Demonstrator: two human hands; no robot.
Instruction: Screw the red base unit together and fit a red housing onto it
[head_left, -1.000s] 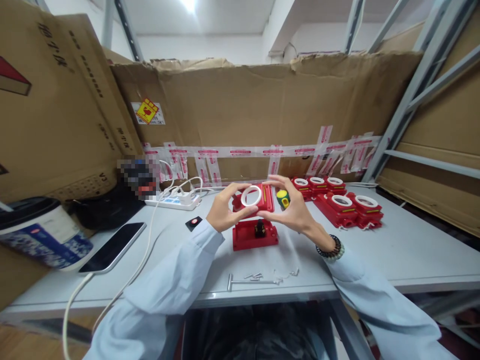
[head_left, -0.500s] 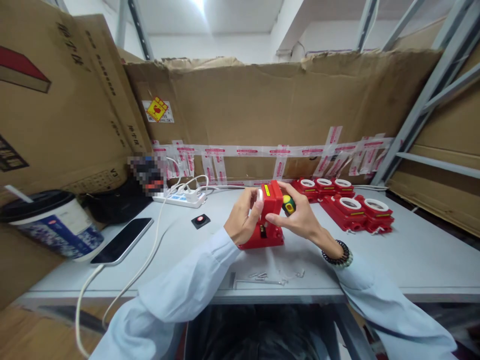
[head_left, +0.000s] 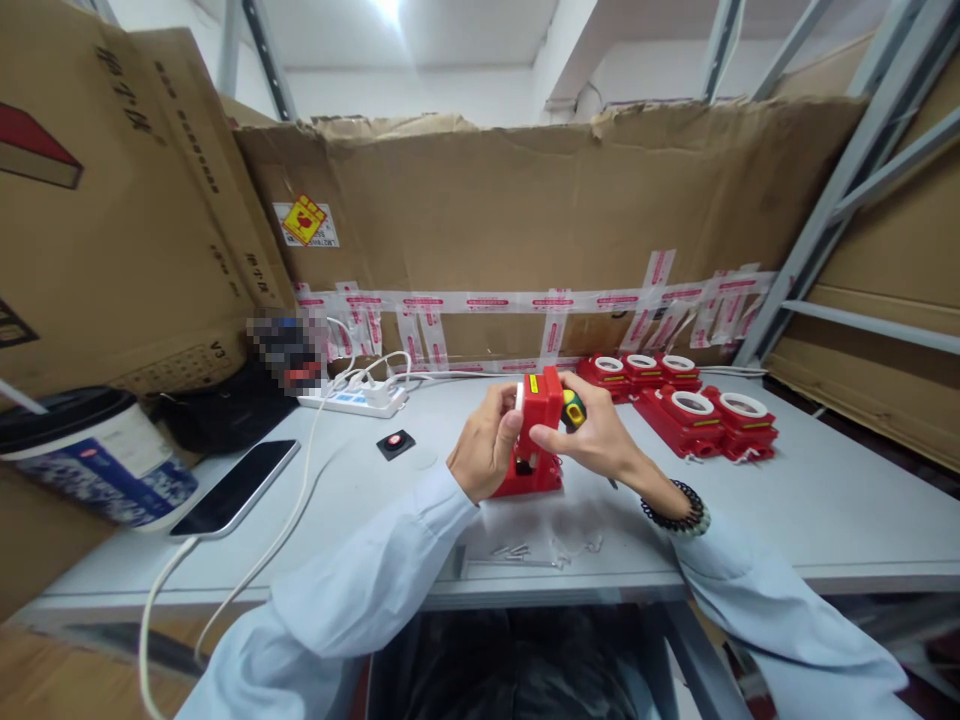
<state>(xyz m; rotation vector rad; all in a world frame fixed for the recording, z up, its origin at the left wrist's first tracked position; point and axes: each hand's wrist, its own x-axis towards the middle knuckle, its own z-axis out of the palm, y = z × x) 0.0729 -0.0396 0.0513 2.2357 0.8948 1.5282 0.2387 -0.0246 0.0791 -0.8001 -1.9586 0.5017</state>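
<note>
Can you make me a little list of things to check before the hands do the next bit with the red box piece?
1. Both hands hold the red cover, left hand and right hand: ok.
2. Cover stands on edge above the red base: ok.
3. White ring sits on the cover: ok.
4. Cover lined up with the base: cannot tell.
5. Loose screws lie near the table front edge: ok.
6. Green-and-yellow screwdriver is behind the right hand: ok.

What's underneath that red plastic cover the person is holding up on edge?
Under the red plastic cover, held by both hands, sits a red plastic base on the grey table. The left hand hides the base's inside.
</note>
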